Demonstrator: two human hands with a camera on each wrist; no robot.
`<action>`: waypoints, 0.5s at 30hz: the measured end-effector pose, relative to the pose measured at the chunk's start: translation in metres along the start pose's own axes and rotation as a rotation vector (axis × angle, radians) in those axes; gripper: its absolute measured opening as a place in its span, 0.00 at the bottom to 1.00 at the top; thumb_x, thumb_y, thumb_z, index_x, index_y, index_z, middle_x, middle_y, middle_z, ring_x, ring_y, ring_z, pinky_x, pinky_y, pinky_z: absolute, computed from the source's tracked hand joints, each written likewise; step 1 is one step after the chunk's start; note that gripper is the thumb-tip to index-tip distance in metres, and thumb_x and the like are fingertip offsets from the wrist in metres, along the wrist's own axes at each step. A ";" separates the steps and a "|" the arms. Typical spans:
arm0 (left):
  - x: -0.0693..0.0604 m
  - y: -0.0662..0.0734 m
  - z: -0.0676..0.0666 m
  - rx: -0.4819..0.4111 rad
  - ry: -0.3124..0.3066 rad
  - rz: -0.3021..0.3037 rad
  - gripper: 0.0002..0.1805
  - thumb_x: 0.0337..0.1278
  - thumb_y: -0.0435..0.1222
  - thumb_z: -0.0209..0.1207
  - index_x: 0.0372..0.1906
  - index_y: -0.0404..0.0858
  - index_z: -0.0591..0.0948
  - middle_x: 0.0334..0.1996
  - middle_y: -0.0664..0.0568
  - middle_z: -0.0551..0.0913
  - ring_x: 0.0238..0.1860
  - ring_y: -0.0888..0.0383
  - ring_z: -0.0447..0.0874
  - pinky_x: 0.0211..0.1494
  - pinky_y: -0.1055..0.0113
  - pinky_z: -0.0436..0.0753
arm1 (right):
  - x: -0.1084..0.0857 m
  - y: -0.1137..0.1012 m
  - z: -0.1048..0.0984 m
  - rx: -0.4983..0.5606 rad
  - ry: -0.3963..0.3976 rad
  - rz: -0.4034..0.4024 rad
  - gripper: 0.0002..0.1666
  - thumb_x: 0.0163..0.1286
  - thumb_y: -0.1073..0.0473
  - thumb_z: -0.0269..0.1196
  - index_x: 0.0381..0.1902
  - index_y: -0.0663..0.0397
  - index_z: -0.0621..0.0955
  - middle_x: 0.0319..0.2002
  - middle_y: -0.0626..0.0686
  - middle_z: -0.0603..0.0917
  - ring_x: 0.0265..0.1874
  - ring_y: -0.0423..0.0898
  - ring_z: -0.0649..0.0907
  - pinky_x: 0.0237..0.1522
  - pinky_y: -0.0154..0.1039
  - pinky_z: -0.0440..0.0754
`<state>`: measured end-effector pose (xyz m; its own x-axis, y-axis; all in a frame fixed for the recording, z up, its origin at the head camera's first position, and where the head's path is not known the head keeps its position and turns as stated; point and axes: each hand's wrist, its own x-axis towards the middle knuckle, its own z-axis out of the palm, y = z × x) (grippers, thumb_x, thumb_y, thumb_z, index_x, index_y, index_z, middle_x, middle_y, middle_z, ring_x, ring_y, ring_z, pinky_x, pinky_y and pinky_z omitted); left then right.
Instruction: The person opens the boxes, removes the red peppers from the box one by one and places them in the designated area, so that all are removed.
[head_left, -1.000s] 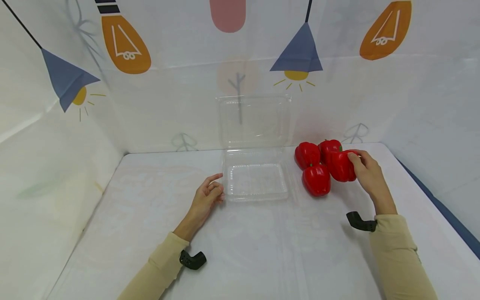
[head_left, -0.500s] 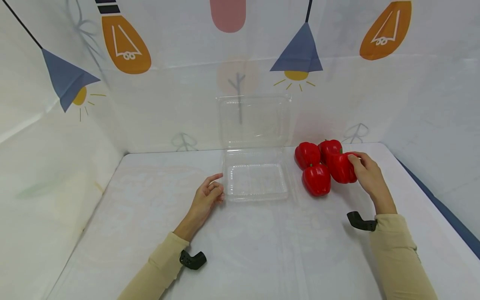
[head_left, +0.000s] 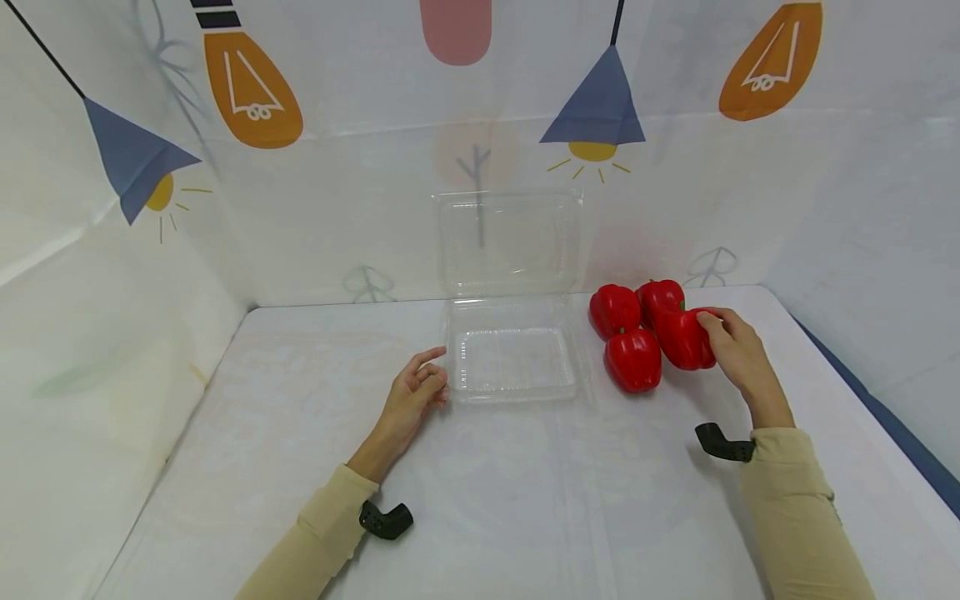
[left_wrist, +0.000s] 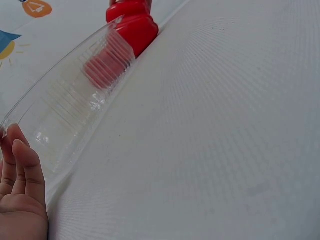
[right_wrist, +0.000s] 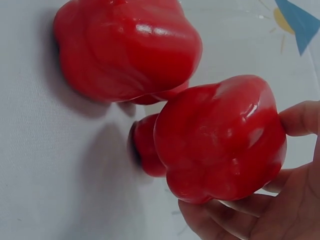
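A red bell pepper [head_left: 684, 340] is in the grip of my right hand [head_left: 738, 354], thumb on one side and fingers round the other. The right wrist view shows this bell pepper [right_wrist: 220, 142] raised off the table, tilted, with its lobed bottom facing the camera. Three more red peppers [head_left: 633, 360] stand clustered just left of it. My left hand [head_left: 411, 396] rests at the left side of a clear plastic clamshell box [head_left: 513, 396], fingers loosely bent. In the left wrist view its fingertips [left_wrist: 15, 131] touch or nearly touch the box's rim.
The box's transparent lid [head_left: 510, 242] stands raised against the white printed curtain [head_left: 360, 183] behind the table. White cloth covers the table [head_left: 487, 500]. Both wrists wear a dark curved device [head_left: 723, 443] at the beige sleeve.
The bell pepper in my right hand has sunk slightly and come a little nearer the table's front. My left hand, the box and the other peppers keep their places.
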<state>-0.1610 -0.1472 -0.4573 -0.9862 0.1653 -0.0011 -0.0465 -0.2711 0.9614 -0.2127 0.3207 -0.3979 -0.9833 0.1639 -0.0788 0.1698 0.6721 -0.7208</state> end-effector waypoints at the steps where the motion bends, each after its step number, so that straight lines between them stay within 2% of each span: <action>1: 0.000 0.000 0.000 -0.001 0.000 0.000 0.27 0.63 0.29 0.54 0.66 0.37 0.64 0.32 0.53 0.75 0.26 0.65 0.77 0.30 0.75 0.77 | 0.006 0.007 0.001 -0.006 0.009 0.015 0.44 0.70 0.30 0.34 0.71 0.54 0.57 0.63 0.65 0.67 0.55 0.60 0.69 0.34 0.57 0.81; 2: 0.000 0.000 0.000 -0.002 0.000 -0.001 0.26 0.63 0.29 0.54 0.66 0.37 0.64 0.32 0.53 0.75 0.26 0.65 0.77 0.30 0.75 0.77 | 0.011 0.014 0.002 -0.014 0.015 0.025 0.45 0.69 0.29 0.34 0.71 0.52 0.57 0.63 0.63 0.67 0.55 0.58 0.70 0.28 0.53 0.80; 4: 0.000 0.000 0.000 -0.003 0.001 -0.001 0.26 0.63 0.29 0.54 0.66 0.37 0.65 0.32 0.53 0.75 0.26 0.65 0.77 0.30 0.75 0.77 | 0.020 0.028 0.002 0.007 -0.020 0.000 0.44 0.70 0.30 0.37 0.72 0.54 0.56 0.64 0.67 0.65 0.56 0.63 0.68 0.30 0.53 0.80; 5: 0.000 0.000 0.000 -0.002 0.000 -0.002 0.27 0.63 0.29 0.54 0.66 0.37 0.64 0.32 0.53 0.75 0.26 0.65 0.77 0.30 0.76 0.77 | 0.024 0.033 0.004 -0.002 -0.005 0.009 0.44 0.69 0.29 0.36 0.72 0.52 0.56 0.64 0.65 0.66 0.57 0.62 0.69 0.27 0.47 0.80; 6: 0.000 0.000 0.000 -0.001 0.000 -0.002 0.27 0.63 0.29 0.54 0.66 0.37 0.64 0.32 0.53 0.75 0.26 0.65 0.77 0.30 0.76 0.77 | 0.028 0.039 0.006 -0.009 0.003 0.008 0.45 0.68 0.28 0.36 0.72 0.51 0.57 0.64 0.64 0.66 0.57 0.61 0.69 0.27 0.43 0.79; 8: 0.001 0.000 0.000 0.002 -0.002 0.000 0.27 0.63 0.29 0.54 0.66 0.36 0.64 0.32 0.53 0.76 0.26 0.65 0.77 0.30 0.76 0.77 | 0.031 0.046 0.007 -0.012 -0.002 -0.010 0.46 0.68 0.27 0.35 0.72 0.51 0.56 0.64 0.65 0.65 0.57 0.63 0.68 0.31 0.42 0.79; 9: 0.001 0.000 0.000 0.001 -0.002 0.000 0.27 0.63 0.29 0.54 0.66 0.36 0.64 0.32 0.53 0.76 0.26 0.65 0.77 0.30 0.76 0.77 | 0.032 0.047 0.007 -0.011 -0.005 -0.015 0.46 0.68 0.27 0.35 0.72 0.52 0.56 0.64 0.66 0.65 0.57 0.64 0.67 0.35 0.47 0.80; 11: 0.001 -0.001 0.000 0.000 -0.004 0.002 0.27 0.63 0.28 0.54 0.66 0.35 0.63 0.32 0.53 0.76 0.26 0.65 0.77 0.30 0.76 0.77 | 0.027 0.041 0.008 -0.024 0.004 0.008 0.48 0.67 0.26 0.33 0.72 0.52 0.57 0.64 0.64 0.66 0.58 0.62 0.68 0.33 0.44 0.80; 13: 0.001 -0.001 0.000 0.001 -0.008 0.004 0.27 0.63 0.28 0.54 0.67 0.35 0.63 0.32 0.53 0.76 0.27 0.65 0.77 0.30 0.75 0.78 | 0.017 0.027 0.005 -0.008 -0.038 0.002 0.48 0.68 0.27 0.33 0.72 0.57 0.55 0.64 0.68 0.64 0.59 0.65 0.66 0.42 0.58 0.79; 15: 0.001 -0.001 -0.001 0.001 -0.007 0.006 0.27 0.63 0.28 0.53 0.66 0.35 0.63 0.32 0.53 0.76 0.27 0.65 0.77 0.30 0.75 0.78 | 0.005 0.011 0.002 0.003 -0.073 0.010 0.47 0.70 0.30 0.33 0.71 0.60 0.54 0.65 0.70 0.62 0.60 0.67 0.64 0.50 0.65 0.74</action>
<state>-0.1622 -0.1475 -0.4586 -0.9854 0.1702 0.0061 -0.0408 -0.2710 0.9617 -0.2158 0.3274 -0.4071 -0.9837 0.1172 -0.1363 0.1796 0.6684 -0.7217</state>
